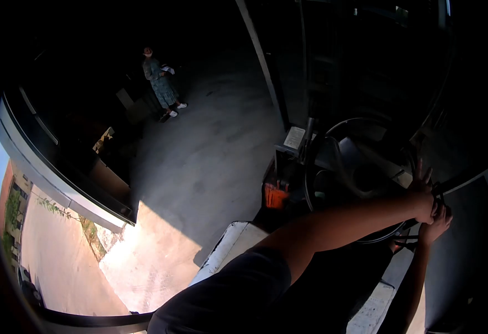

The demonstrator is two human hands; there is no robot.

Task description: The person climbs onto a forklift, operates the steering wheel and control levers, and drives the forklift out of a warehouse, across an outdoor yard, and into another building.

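My left arm reaches across to the right, over the black steering wheel (307,189). My left hand (421,192) is at the wheel's right side, with at least two fingers stretched out and apart. Just below it, my right hand (436,227) is closed, its fingers curled by a small dark thing close to my left hand and wrist. Shadow hides what that thing is, and whether the hands touch each other. Beyond the wheel stands a grey box-like part (294,138) beside a dark upright lever.
White worn body panels (230,245) of the vehicle flank my dark-clothed legs. An orange part (275,196) sits ahead, left of the wheel. A slanted post (263,61) rises in front. A person (159,80) stands on the concrete floor (199,150). Sunlit paving (60,250) lies outside at left.
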